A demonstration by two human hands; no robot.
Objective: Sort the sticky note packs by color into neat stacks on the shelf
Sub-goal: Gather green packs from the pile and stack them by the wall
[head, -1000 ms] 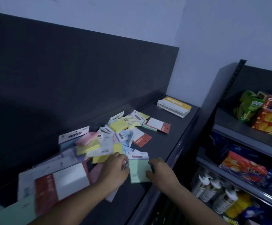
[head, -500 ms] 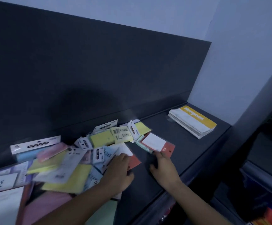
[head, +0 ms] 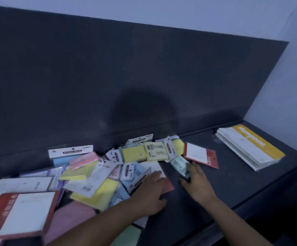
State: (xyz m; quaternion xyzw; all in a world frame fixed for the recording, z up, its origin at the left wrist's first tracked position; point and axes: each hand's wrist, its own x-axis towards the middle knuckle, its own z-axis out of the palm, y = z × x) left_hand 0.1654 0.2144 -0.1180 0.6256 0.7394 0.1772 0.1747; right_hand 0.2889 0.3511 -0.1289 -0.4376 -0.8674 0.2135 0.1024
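Shifting off the red-edged pack (head: 200,155), the right hand (head: 194,180) now has its grip pinched on a pale green pack (head: 179,165) low on the shelf (head: 233,183), the left hand (head: 150,190) resting flat on the unsorted pile (head: 98,174), so sorting looks barely begun.

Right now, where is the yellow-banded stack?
Head view: the stack lies at the far right end of the shelf, apart from the red-edged pack on its left.
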